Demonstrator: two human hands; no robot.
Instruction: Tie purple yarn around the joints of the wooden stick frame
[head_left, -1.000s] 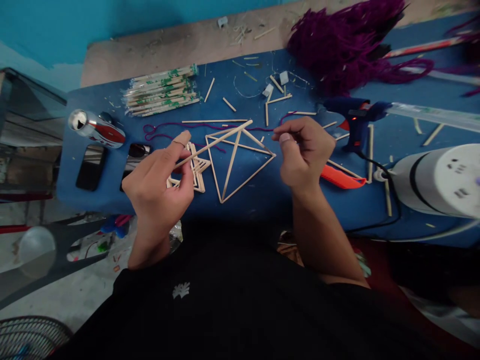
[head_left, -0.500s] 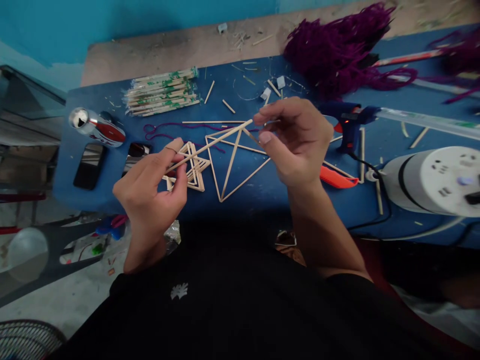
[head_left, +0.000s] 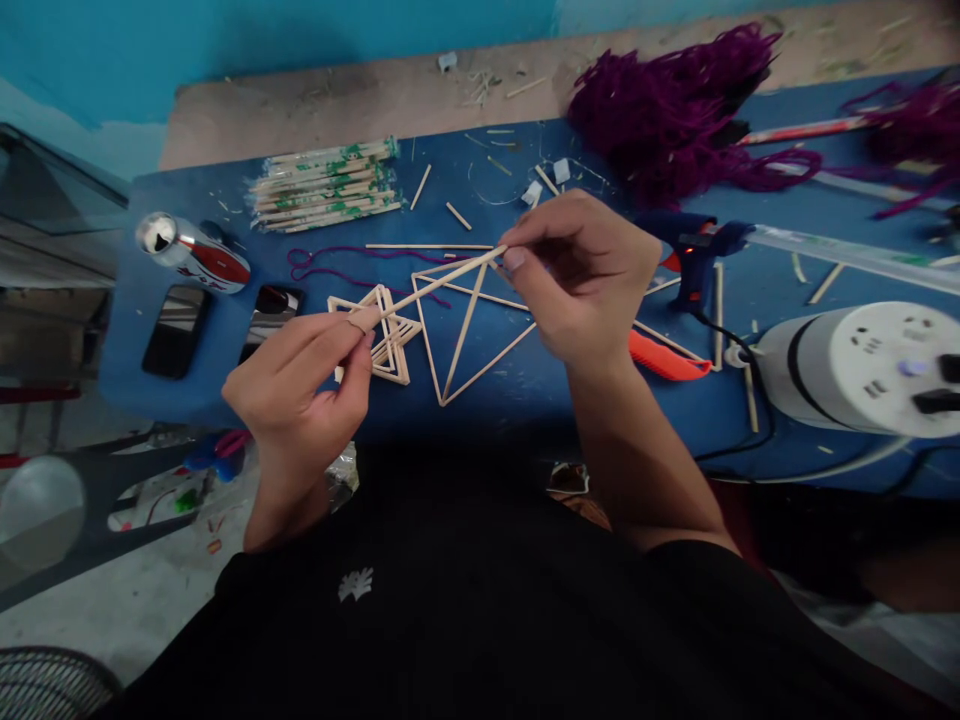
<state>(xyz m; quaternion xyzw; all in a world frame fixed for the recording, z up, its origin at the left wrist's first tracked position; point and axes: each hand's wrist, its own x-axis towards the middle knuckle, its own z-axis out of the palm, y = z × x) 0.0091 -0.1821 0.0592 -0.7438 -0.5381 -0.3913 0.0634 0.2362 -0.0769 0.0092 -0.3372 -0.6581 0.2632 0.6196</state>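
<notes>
A thin wooden stick (head_left: 435, 284) is stretched between my two hands above the table. My left hand (head_left: 304, 375) pinches its near end between thumb and fingers. At the far end, the thumb and fingertips of my right hand (head_left: 585, 275) are closed on the same stick. Beneath it lies a large star-like frame of joined sticks (head_left: 429, 340), partly hidden by my right hand. Close to my left fingers rests a stack of smaller stick stars (head_left: 397, 350). A loose stick (head_left: 420, 246) and a purple yarn strand (head_left: 330, 272) lie just behind.
Wrapped sticks (head_left: 330, 185), a drink can (head_left: 195, 255) and two phones (head_left: 176, 330) are on the left. Purple yarn (head_left: 667, 110) lies at the back. To the right are a glue gun (head_left: 694, 250), an orange-handled tool (head_left: 667, 358) and a white round power strip (head_left: 862, 370) with cables.
My right hand has closed its fingertips on the stick's far end, where they were apart before. My left fingers have shifted slightly along the near end.
</notes>
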